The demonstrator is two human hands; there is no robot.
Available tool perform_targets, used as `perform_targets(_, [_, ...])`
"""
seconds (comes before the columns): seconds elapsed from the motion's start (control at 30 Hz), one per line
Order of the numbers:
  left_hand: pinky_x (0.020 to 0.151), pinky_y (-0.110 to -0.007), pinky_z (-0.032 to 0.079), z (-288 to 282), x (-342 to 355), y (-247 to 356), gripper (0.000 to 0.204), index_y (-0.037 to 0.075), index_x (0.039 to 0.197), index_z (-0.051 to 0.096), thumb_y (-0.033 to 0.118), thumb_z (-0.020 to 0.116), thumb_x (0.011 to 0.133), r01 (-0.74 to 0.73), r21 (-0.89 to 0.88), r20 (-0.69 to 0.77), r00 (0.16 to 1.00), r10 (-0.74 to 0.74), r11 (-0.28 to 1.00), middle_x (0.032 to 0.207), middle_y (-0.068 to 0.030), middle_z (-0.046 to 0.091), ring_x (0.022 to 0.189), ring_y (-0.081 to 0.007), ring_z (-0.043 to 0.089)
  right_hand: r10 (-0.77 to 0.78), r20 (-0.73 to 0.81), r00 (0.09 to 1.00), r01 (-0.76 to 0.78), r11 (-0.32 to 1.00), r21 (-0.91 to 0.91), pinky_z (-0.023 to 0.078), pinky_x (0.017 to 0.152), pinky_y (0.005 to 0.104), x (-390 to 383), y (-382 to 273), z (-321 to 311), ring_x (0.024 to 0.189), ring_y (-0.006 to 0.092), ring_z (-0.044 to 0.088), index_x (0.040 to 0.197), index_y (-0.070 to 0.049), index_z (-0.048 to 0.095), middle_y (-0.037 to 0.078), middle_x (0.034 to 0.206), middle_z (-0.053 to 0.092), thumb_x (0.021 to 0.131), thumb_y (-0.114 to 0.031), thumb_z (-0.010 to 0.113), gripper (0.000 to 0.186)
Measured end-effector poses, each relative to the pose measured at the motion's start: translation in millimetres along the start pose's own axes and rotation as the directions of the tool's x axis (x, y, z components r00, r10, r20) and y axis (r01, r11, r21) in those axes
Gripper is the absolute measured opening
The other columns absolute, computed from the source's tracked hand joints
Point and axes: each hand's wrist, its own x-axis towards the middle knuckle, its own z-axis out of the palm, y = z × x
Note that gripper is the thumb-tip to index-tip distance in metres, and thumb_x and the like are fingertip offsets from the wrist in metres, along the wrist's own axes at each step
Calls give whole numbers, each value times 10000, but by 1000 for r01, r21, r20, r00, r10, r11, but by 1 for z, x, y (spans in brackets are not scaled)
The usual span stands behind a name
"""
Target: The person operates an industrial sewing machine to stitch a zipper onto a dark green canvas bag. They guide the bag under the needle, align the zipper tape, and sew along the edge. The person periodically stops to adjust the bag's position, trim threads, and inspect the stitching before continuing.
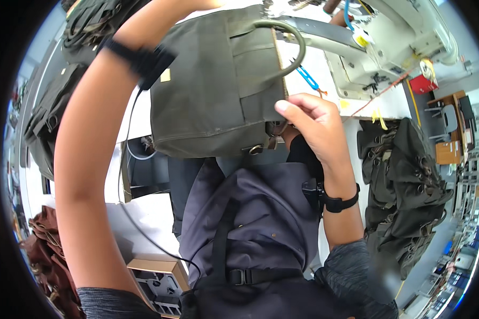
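Beside the bag, the right hand is half-curling; I cannot tell its grip, nor the left hand's. The protruding handle could be catching the blue tool.

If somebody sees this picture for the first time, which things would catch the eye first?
Probably the large dark green bag at upper centre, with its curved handle on the right side. Then the right hand at the bag's right edge, and the white sewing machine at upper right.
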Motion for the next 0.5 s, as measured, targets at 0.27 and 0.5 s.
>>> perform_targets(0.27, [1113, -492, 419, 75, -152, 206, 558, 44, 1242, 605, 45, 854, 743, 131, 279, -91, 990, -109, 951, 1351, -142, 638, 1298, -385, 565, 116, 133, 984, -151, 945, 292, 429, 586, 207, -5, 2, 14, 627, 32, 586, 905, -25, 753, -14, 716, 686, 1002, -283, 718, 278])
perform_targets(0.5, [986, -405, 462, 103, -149, 181, 392, 95, 1140, 677, 20, 820, 783, 63, 491, -325, 939, 115, 869, 1166, -45, 735, 1121, -250, 681, 171, 26, 985, -155, 806, 571, 410, 496, 216, -12, 4, 31, 558, 38, 547, 920, 12, 753, -3, 709, 668, 999, -232, 716, 259])
